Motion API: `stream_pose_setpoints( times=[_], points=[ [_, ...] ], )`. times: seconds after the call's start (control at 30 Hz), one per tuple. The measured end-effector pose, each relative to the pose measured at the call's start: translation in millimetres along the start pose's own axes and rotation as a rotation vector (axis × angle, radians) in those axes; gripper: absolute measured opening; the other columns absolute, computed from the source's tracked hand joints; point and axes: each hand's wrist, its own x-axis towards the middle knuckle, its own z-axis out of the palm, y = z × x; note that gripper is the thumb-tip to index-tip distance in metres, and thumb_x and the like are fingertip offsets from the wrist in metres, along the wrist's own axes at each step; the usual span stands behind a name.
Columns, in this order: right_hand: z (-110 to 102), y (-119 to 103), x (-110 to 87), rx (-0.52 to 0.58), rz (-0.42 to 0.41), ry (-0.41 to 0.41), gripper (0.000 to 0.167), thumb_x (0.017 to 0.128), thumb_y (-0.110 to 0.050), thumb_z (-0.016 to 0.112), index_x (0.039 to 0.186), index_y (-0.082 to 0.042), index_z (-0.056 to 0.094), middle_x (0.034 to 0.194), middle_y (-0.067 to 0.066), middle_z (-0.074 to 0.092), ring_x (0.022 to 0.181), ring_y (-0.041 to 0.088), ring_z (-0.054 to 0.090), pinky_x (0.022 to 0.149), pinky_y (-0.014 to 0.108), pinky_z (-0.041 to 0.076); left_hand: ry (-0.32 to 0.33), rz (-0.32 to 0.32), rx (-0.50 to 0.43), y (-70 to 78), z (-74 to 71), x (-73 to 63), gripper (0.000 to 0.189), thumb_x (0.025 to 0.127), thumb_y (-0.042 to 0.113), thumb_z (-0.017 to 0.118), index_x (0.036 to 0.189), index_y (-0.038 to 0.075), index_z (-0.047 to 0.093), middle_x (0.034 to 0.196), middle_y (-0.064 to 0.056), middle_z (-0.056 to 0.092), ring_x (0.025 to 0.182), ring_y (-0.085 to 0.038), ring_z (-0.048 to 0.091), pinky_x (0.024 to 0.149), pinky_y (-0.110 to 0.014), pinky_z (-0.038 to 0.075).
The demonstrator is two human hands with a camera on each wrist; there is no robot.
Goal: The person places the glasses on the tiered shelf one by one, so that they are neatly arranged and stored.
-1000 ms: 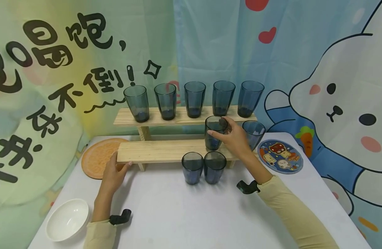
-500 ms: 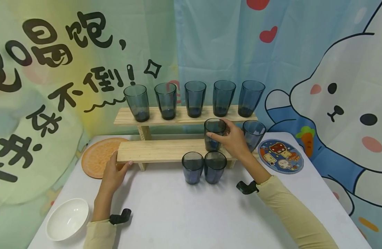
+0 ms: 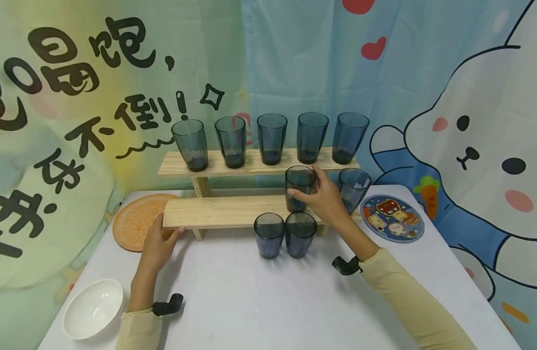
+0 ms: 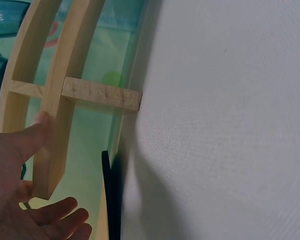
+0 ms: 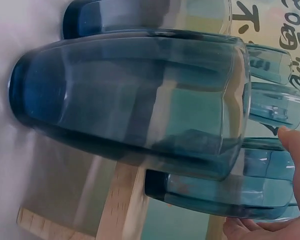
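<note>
My left hand [image 3: 158, 245] grips the left end of the lower wooden shelf [image 3: 220, 212]. In the left wrist view, the thumb lies on the board's face while several fingers extend past its end. Toward the right of that shelf, my right hand [image 3: 330, 203] holds a blue-tinted drinking glass [image 3: 297, 187] upright between thumb and fingers. Another glass [image 3: 354, 187] stands at the shelf's right end, partly behind the hand. In front, two similar glasses, a left one [image 3: 268, 236] and a right one [image 3: 300, 236], stand close together on the table; they loom large in the right wrist view.
Several matching glasses stand in a row on the upper wooden shelf [image 3: 174, 165]. An orange round mat [image 3: 134, 223] lies at left, a blue patterned mat [image 3: 393, 218] at right. A white bowl [image 3: 93, 309] sits front left on the white table [image 3: 251, 301]. A printed curtain hangs behind.
Over the last second, the glass in my right hand has come down very slightly at the lower shelf. My left hand stays at the shelf's end, and the other glasses stand as before.
</note>
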Motion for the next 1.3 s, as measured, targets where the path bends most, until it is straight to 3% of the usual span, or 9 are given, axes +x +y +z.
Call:
stream_pose_setpoints(
  times=[0.23, 0.4, 0.53, 0.9, 1.13, 1.3],
  points=[
    [-4, 2, -20.7, -0.022, -0.017, 0.024, 0.099, 0.097, -0.059, 0.071, 0.170, -0.014, 0.021, 0.172, 0.015, 0.029, 0.157, 0.036, 0.035, 0.125, 0.048, 0.036, 0.000, -0.016, -0.001, -2.1, -0.8, -1.1, 0.089, 0.109, 0.032, 0.060, 0.167, -0.005, 0.004, 0.167, -0.038, 0.018, 0.157, -0.054, 0.017, 0.127, -0.066, 0.017],
    [-3, 9, -42.8, 0.020, -0.091, 0.100, 0.083, 0.103, -0.046, 0.068, 0.166, -0.007, 0.031, 0.166, 0.016, 0.041, 0.153, 0.034, 0.042, 0.125, 0.042, 0.036, 0.005, -0.007, 0.002, -2.5, -0.8, -1.2, 0.087, 0.109, 0.032, 0.060, 0.166, -0.005, 0.006, 0.167, -0.038, 0.020, 0.157, -0.054, 0.018, 0.127, -0.066, 0.017],
    [3, 19, -60.2, 0.018, -0.086, 0.120, 0.076, 0.103, -0.044, 0.069, 0.161, -0.006, 0.040, 0.160, 0.015, 0.050, 0.148, 0.033, 0.048, 0.123, 0.042, 0.039, 0.008, -0.003, 0.001, -2.1, -0.8, -0.7, 0.085, 0.110, 0.031, 0.060, 0.166, -0.006, 0.008, 0.167, -0.038, 0.021, 0.156, -0.053, 0.020, 0.127, -0.065, 0.018],
    [19, 38, -70.7, -0.020, -0.029, -0.108, 0.094, 0.086, -0.053, 0.085, 0.160, -0.014, 0.044, 0.156, 0.011, 0.055, 0.146, 0.033, 0.051, 0.120, 0.051, 0.042, 0.007, -0.008, -0.012, -3.0, -1.1, -1.9, 0.089, 0.109, 0.032, 0.060, 0.167, -0.005, 0.004, 0.168, -0.037, 0.018, 0.157, -0.053, 0.018, 0.127, -0.065, 0.016],
    [21, 47, -72.7, -0.013, -0.052, -0.123, 0.094, 0.082, -0.049, 0.090, 0.158, -0.015, 0.047, 0.157, 0.011, 0.054, 0.147, 0.033, 0.050, 0.117, 0.053, 0.045, 0.000, -0.027, -0.020, -2.9, 0.1, -2.4, 0.090, 0.109, 0.033, 0.061, 0.167, -0.004, 0.004, 0.169, -0.036, 0.018, 0.157, -0.053, 0.018, 0.127, -0.065, 0.017],
    [22, 54, -73.5, -0.004, -0.075, -0.112, 0.093, 0.083, -0.044, 0.091, 0.158, -0.012, 0.047, 0.156, 0.012, 0.054, 0.147, 0.033, 0.049, 0.120, 0.053, 0.042, 0.009, 0.008, -0.027, -2.8, 0.9, -0.5, 0.088, 0.109, 0.031, 0.062, 0.167, -0.005, 0.006, 0.168, -0.036, 0.021, 0.156, -0.053, 0.021, 0.127, -0.065, 0.019]
  ],
)
